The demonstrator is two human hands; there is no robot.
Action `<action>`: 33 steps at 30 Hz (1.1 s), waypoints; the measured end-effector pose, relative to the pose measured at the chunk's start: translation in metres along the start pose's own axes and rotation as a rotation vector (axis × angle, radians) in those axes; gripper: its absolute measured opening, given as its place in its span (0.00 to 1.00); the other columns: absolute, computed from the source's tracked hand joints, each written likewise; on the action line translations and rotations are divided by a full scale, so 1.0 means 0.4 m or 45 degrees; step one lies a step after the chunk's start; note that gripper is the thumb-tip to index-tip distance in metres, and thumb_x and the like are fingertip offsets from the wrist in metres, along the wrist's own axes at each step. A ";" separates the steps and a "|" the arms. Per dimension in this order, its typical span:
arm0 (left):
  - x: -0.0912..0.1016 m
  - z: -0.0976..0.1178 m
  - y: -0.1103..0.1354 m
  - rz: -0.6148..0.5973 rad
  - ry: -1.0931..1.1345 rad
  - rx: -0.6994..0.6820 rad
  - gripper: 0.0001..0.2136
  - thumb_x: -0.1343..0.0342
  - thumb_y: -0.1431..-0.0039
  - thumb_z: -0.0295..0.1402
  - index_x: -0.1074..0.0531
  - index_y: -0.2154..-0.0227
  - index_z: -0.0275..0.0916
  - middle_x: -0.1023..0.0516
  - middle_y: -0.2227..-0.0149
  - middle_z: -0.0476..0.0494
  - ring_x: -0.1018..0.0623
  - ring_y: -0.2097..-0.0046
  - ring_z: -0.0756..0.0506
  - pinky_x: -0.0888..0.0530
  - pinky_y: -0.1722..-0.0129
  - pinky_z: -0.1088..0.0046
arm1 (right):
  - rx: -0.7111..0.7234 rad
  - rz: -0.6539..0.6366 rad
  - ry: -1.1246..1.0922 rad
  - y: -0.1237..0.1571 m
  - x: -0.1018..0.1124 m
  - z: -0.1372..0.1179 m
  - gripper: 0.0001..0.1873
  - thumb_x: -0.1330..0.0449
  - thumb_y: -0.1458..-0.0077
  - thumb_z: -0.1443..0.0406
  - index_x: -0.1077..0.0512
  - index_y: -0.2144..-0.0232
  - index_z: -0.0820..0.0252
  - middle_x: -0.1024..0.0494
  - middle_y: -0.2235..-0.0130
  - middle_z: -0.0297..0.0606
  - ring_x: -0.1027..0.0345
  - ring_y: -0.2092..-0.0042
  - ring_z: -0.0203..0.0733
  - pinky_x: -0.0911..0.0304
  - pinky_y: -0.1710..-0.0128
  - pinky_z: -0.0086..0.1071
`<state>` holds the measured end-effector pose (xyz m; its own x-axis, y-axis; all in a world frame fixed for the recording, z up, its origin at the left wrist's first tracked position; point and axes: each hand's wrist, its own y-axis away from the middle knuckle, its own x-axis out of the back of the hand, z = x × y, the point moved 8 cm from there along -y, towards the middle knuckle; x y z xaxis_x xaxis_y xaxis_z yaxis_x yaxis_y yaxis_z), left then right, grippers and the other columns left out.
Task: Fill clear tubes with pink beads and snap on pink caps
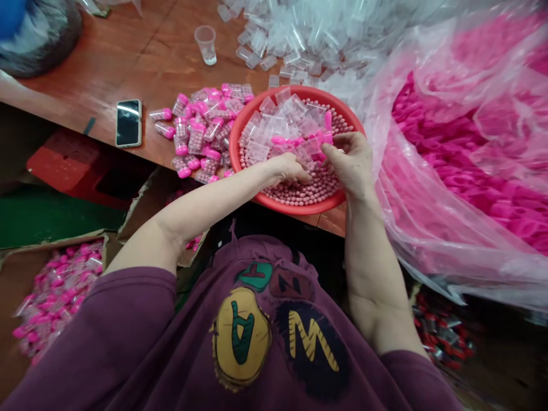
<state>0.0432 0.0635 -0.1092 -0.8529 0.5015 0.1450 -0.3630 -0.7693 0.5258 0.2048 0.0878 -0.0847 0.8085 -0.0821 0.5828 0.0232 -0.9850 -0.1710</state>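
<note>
A red basin (pixel 295 209) holds many small pink beads (pixel 299 197), with clear plastic containers (pixel 274 123) and bright pink caps (pixel 280 140) lying on top of them. My left hand (pixel 291 169) reaches in from the left, its fingers curled together and pointing down at the beads; what they may hold is hidden. At the basin's right side, my right hand (pixel 353 162) has thumb and fingers closed at a pink cap (pixel 328 121), which stands up above the fingertips. The palm side of this hand is partly out of sight.
Filled bottles with pink caps (pixel 197 134) lie piled left of the basin. Beyond are a phone (pixel 128 123), a clear cup (pixel 206 44) and a heap of clear containers (pixel 308 34). On the right bulges a plastic bag (pixel 398 200) of pink caps. Below left, a box holds more bottles (pixel 60 291).
</note>
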 end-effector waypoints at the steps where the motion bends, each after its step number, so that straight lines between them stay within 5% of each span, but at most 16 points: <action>1: 0.010 -0.002 -0.002 0.052 0.040 0.002 0.09 0.28 0.40 0.25 0.17 0.58 0.35 0.19 0.70 0.49 0.19 0.66 0.47 0.22 0.59 0.69 | -0.031 0.045 -0.066 0.000 0.014 0.013 0.15 0.38 0.29 0.53 0.28 0.47 0.53 0.15 0.55 0.40 0.28 0.62 0.41 0.26 0.61 0.38; 6: 0.060 0.022 0.008 0.290 -0.238 -0.231 0.23 0.31 0.42 0.19 0.18 0.43 0.30 0.12 0.52 0.41 0.16 0.53 0.47 0.21 0.49 0.73 | -0.045 0.088 -0.070 0.049 0.065 0.003 0.15 0.32 0.39 0.54 0.21 0.53 0.53 0.15 0.58 0.39 0.23 0.59 0.46 0.23 0.54 0.44; 11: 0.045 0.045 0.044 0.259 -0.862 -0.439 0.26 0.34 0.41 0.22 0.18 0.39 0.33 0.14 0.39 0.34 0.16 0.39 0.38 0.22 0.38 0.66 | 0.059 0.104 0.260 0.111 0.092 -0.062 0.12 0.37 0.35 0.58 0.19 0.53 0.54 0.12 0.56 0.43 0.19 0.57 0.51 0.21 0.50 0.49; 17: 0.003 0.070 0.077 0.142 -1.362 -0.361 0.16 0.38 0.36 0.27 0.13 0.48 0.36 0.13 0.42 0.31 0.20 0.34 0.28 0.22 0.33 0.49 | 0.114 -0.023 0.499 0.148 0.090 -0.090 0.15 0.42 0.33 0.64 0.19 0.49 0.53 0.14 0.46 0.51 0.19 0.46 0.60 0.23 0.40 0.57; 24: -0.061 0.093 0.090 0.141 -1.528 -0.353 0.25 0.53 0.31 0.17 0.16 0.40 0.26 0.16 0.40 0.23 0.17 0.35 0.30 0.20 0.39 0.59 | 0.140 0.076 0.535 0.169 0.120 -0.078 0.14 0.41 0.34 0.65 0.19 0.50 0.53 0.13 0.48 0.50 0.19 0.44 0.62 0.25 0.37 0.61; 27: -0.057 0.082 0.080 0.005 -1.538 -0.353 0.20 0.42 0.32 0.24 0.16 0.41 0.29 0.16 0.39 0.26 0.15 0.40 0.31 0.20 0.44 0.63 | 0.099 0.121 0.449 0.184 0.132 -0.061 0.17 0.41 0.33 0.64 0.20 0.46 0.54 0.13 0.48 0.48 0.18 0.47 0.58 0.21 0.41 0.56; 33: -0.016 0.080 0.054 -0.223 -1.230 -0.304 0.10 0.34 0.39 0.27 0.12 0.56 0.35 0.12 0.59 0.41 0.14 0.53 0.39 0.22 0.53 0.70 | 0.125 0.118 0.398 0.181 0.128 -0.064 0.22 0.40 0.32 0.64 0.19 0.40 0.52 0.14 0.44 0.49 0.18 0.45 0.58 0.21 0.39 0.55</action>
<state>0.0530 0.0562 -0.0720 -0.1494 0.6393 0.7543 -0.6098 -0.6601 0.4387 0.2330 0.0084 -0.0468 0.5907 -0.2283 0.7739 0.0266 -0.9531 -0.3015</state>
